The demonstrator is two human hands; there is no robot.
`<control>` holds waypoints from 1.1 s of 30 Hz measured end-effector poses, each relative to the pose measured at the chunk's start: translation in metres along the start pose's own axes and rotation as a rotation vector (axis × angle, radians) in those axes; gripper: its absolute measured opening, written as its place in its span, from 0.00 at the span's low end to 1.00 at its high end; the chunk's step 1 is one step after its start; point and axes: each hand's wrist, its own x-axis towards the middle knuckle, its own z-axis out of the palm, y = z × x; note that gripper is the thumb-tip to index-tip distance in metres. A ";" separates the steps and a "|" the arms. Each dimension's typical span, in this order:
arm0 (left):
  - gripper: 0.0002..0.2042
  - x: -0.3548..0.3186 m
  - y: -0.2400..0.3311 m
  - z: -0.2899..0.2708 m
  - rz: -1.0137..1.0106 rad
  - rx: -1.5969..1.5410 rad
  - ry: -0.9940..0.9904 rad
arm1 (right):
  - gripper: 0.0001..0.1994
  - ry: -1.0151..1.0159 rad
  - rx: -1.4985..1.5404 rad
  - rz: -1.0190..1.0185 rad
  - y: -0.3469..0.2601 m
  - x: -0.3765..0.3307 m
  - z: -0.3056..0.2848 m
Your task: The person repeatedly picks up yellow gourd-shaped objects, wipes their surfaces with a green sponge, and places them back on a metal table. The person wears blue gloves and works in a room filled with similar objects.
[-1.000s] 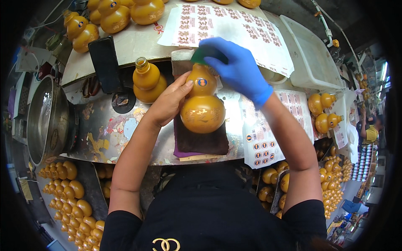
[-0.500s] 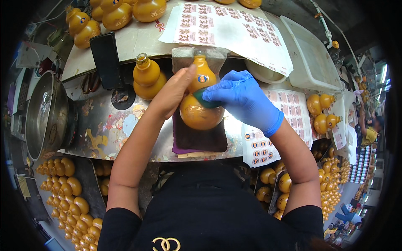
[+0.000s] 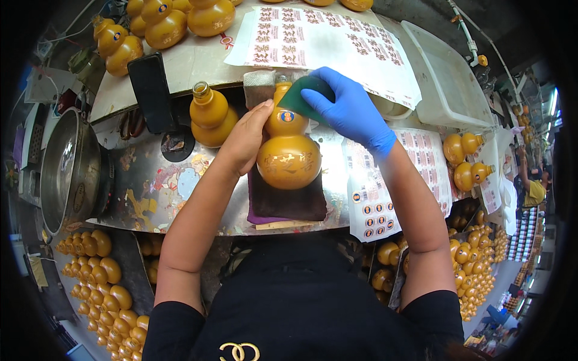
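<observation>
A mustard-yellow gourd-shaped bottle (image 3: 289,161) lies in front of me, its neck pointing away against a pale folded cloth (image 3: 259,86). It bears a round blue-and-orange label on the upper bulb and gold characters on the lower one. My left hand (image 3: 248,137) is closed round the bottle's left side at the waist. In a blue glove, my right hand (image 3: 352,108) pinches a flat dark green scraper (image 3: 301,99) over the upper bulb, near the neck; whether it touches the glass I cannot tell. Beneath the bottle is a dark folded cloth (image 3: 289,204).
Another gourd bottle (image 3: 211,117) stands left of my hand, beside a phone on a stand (image 3: 150,93) and a metal pan (image 3: 69,171). Sticker sheets (image 3: 325,45) lie behind, more (image 3: 373,210) at right. A clear plastic bin (image 3: 448,78) sits far right.
My right hand has moved the scraper up and away from the lower bulb to the neck end, uncovering the gold characters. My left hand still holds the bottle's side.
</observation>
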 end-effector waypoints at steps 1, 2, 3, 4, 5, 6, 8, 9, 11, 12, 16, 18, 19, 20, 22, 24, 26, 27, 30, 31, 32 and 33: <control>0.21 -0.004 0.005 0.005 -0.022 -0.029 -0.030 | 0.13 0.019 -0.017 -0.012 -0.003 0.000 0.000; 0.21 -0.006 0.008 0.009 -0.035 -0.045 -0.019 | 0.12 0.038 -0.034 -0.023 -0.007 0.000 0.001; 0.21 -0.009 0.012 0.012 -0.044 -0.059 -0.007 | 0.11 0.057 -0.051 -0.039 -0.009 0.000 0.002; 0.21 -0.011 0.014 0.014 -0.053 -0.073 0.005 | 0.10 0.108 -0.134 -0.239 -0.010 -0.003 0.004; 0.21 -0.009 0.011 0.010 -0.020 -0.033 -0.012 | 0.10 0.159 -0.217 -0.439 -0.011 -0.009 0.006; 0.21 -0.004 0.005 0.003 0.011 0.003 -0.032 | 0.11 0.207 -0.304 -0.636 -0.012 -0.014 0.008; 0.22 -0.003 0.003 -0.001 0.026 0.091 -0.044 | 0.15 0.080 -0.554 -0.739 -0.013 -0.034 0.007; 0.22 -0.002 0.003 -0.002 0.018 0.082 -0.043 | 0.15 0.019 -0.635 -0.735 -0.017 -0.044 0.006; 0.23 0.003 0.001 -0.005 0.001 0.062 -0.041 | 0.17 -0.029 -0.564 -0.670 -0.013 -0.049 0.007; 0.24 0.002 0.004 -0.003 -0.034 0.023 -0.076 | 0.17 -0.070 -0.580 -0.642 -0.013 -0.050 0.006; 0.24 0.001 0.011 0.002 -0.052 0.040 -0.076 | 0.17 -0.082 -0.514 -0.658 -0.016 -0.046 0.004; 0.24 -0.001 0.009 0.003 -0.064 0.010 -0.055 | 0.14 0.005 -0.635 -0.659 -0.024 -0.048 0.008; 0.25 -0.002 0.009 0.003 -0.060 0.014 -0.053 | 0.12 0.047 -0.693 -0.657 -0.026 -0.050 0.010; 0.25 -0.004 0.010 0.003 -0.056 0.018 -0.051 | 0.12 0.006 -0.688 -0.654 -0.026 -0.052 0.011; 0.25 -0.003 0.014 0.001 -0.044 0.030 -0.065 | 0.13 -0.058 -0.682 -0.665 -0.029 -0.047 0.012; 0.27 -0.003 0.011 0.003 -0.045 0.066 -0.047 | 0.14 -0.106 -0.474 -0.640 -0.023 -0.049 0.010; 0.28 0.003 0.008 0.003 -0.026 0.063 -0.037 | 0.15 -0.119 -0.103 -0.554 -0.014 -0.042 0.005; 0.29 0.005 0.009 0.002 -0.017 0.076 -0.009 | 0.14 -0.115 0.076 -0.287 -0.017 -0.042 0.000; 0.30 0.006 0.010 0.001 -0.067 0.109 -0.043 | 0.13 0.235 0.375 0.092 0.018 -0.037 0.000; 0.29 0.002 0.013 0.009 0.006 0.184 0.030 | 0.13 0.288 0.360 0.112 0.033 -0.039 -0.002; 0.27 -0.003 0.017 0.008 0.094 0.430 0.034 | 0.13 0.366 0.428 0.198 0.038 -0.042 0.001; 0.25 -0.007 0.018 0.006 0.167 0.671 0.035 | 0.14 0.399 0.443 0.191 0.040 -0.051 -0.001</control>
